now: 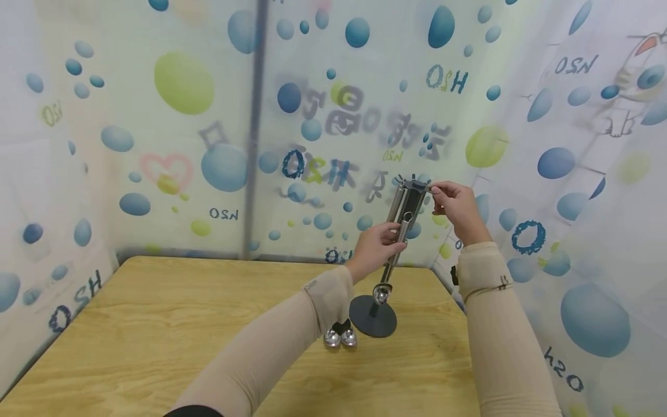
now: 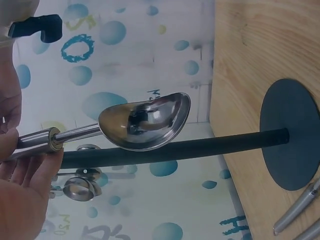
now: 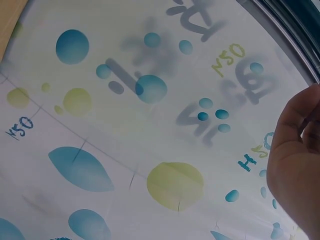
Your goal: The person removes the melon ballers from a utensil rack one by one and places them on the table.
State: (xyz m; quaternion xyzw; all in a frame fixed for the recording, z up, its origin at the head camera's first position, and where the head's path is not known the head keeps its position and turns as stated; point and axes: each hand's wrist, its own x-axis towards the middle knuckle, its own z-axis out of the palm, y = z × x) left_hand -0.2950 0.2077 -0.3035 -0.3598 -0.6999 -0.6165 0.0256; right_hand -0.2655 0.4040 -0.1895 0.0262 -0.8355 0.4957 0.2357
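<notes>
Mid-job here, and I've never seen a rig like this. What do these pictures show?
No machine here: a person does the work bare-handed. The wide picture comes from a camera on the head, looking down; the other two come from cameras on the wrists. On the wooden table is a dark stand with a round base, beside partly hidden metal utensils. The left-hand grip holds a metal scoop by its handle. The right-hand grip is at the stand's top; exactly what it touches is unclear.
</notes>
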